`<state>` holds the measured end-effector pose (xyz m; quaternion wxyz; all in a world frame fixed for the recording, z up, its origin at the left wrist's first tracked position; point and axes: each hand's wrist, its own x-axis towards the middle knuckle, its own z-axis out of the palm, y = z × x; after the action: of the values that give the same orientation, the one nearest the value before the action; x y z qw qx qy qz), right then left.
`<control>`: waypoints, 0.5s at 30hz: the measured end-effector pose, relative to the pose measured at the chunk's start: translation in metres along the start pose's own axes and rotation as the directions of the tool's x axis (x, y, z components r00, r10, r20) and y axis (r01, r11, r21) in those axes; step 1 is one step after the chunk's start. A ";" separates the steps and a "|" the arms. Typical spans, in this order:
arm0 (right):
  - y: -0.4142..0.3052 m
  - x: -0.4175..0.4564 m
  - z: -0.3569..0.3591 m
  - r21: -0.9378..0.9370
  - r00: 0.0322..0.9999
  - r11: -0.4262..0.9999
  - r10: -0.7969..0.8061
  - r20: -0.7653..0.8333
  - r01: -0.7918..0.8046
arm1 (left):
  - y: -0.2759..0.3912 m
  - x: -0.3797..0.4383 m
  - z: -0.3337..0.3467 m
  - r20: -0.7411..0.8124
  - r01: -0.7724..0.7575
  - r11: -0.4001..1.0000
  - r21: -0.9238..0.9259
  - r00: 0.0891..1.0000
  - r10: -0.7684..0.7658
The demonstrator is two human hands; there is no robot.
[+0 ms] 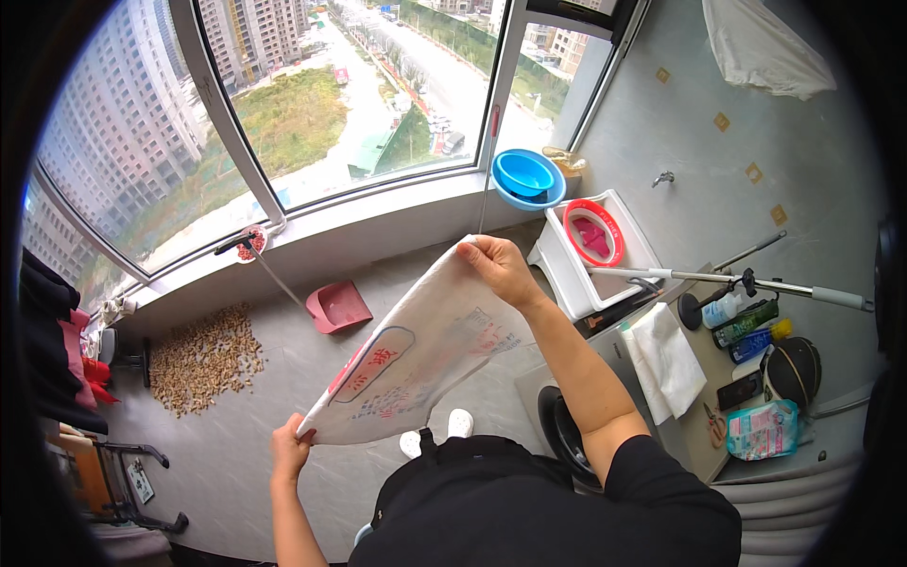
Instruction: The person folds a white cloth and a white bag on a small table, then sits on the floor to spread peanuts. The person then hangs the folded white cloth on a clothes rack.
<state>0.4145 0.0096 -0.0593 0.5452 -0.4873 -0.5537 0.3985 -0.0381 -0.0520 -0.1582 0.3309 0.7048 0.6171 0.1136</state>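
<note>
A white woven sack (418, 354) with red and blue printing is stretched between my two hands above the floor. At its upper right corner, my right hand (504, 273) grips the edge between thumb and fingers. My left hand (290, 443) pinches the lower left corner. The sack hangs slanted and looks flat. Beyond it on the grey tiles lies a pink long-handled dustpan (340, 306). A spread of what look like unshelled peanuts (205, 358) covers the floor to the left, near the window wall.
A white washtub (631, 220) holds a red-rimmed basin (594, 232); blue basins (526, 173) stand behind it. On the right, a washing machine (623, 354) carries a white cloth (662, 361), bottles, scissors (714, 425) and a black ball (792, 375). A folding metal frame (134, 453) stands at left.
</note>
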 end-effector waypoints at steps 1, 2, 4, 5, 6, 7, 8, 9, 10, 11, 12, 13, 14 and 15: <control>0.005 0.000 -0.002 -0.048 1.000 0.999 0.015 -0.026 -0.017 | 0.001 0.006 -0.004 -0.036 0.026 0.999 0.046 0.999 -0.024; 0.018 0.000 -0.005 -0.083 0.995 0.996 0.011 -0.096 -0.019 | 0.000 0.013 -0.004 -0.145 0.127 0.980 0.154 0.984 -0.105; 0.040 0.005 -0.006 -0.149 0.972 0.988 -0.011 -0.233 -0.025 | -0.008 0.031 0.001 -0.380 0.350 0.877 0.330 0.899 -0.216; 0.037 0.004 -0.001 -0.164 0.965 0.986 -0.067 -0.253 0.026 | -0.043 0.044 0.007 -0.404 0.344 0.888 0.305 0.891 -0.207; 0.029 0.009 0.019 -0.164 0.963 0.982 -0.129 -0.238 0.091 | -0.104 0.045 0.015 -0.452 0.371 0.890 0.265 0.863 -0.225; 0.021 0.005 0.032 -0.180 0.950 0.974 -0.182 -0.254 0.139 | -0.136 0.056 0.025 -0.474 0.365 0.900 0.238 0.852 -0.220; 0.009 -0.001 0.054 -0.193 0.964 0.962 -0.222 -0.148 0.193 | -0.144 0.057 0.028 -0.115 0.489 0.777 -0.397 0.813 -0.571; -0.004 -0.013 0.074 -0.210 0.965 0.949 -0.255 -0.062 0.237 | -0.132 0.058 0.032 0.154 0.429 0.591 -0.683 0.876 -0.457; -0.012 -0.027 0.095 -0.357 0.934 0.869 -0.357 0.022 0.341 | -0.099 0.056 0.042 0.359 0.417 0.298 -0.859 0.905 -0.229; -0.011 -0.043 0.115 -0.365 0.883 0.807 -0.455 0.117 0.464 | -0.045 0.049 0.043 0.421 0.419 0.118 -0.900 0.907 -0.014; -0.016 -0.060 0.130 -0.502 0.864 0.710 -0.340 0.371 0.494 | 0.011 0.040 0.038 0.418 0.438 -0.071 -0.896 0.888 0.192; -0.004 -0.073 0.151 -0.425 0.785 0.666 -0.452 0.424 0.613 | 0.049 0.040 0.032 0.361 0.432 -0.131 -0.892 0.857 0.367; 0.005 -0.088 0.171 -0.396 0.743 0.644 -0.451 0.495 0.655 | 0.073 0.049 0.037 0.296 0.389 -0.316 -0.865 0.906 0.304; 0.010 -0.102 0.183 -0.373 0.705 0.626 -0.443 0.553 0.685 | 0.082 0.067 0.040 0.301 0.358 -0.291 -0.887 0.927 0.223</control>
<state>0.2271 -0.0708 -0.1069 0.3495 -0.3236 -0.8716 0.1158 0.0641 -0.0031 -0.1550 0.8710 0.1185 0.2412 0.4114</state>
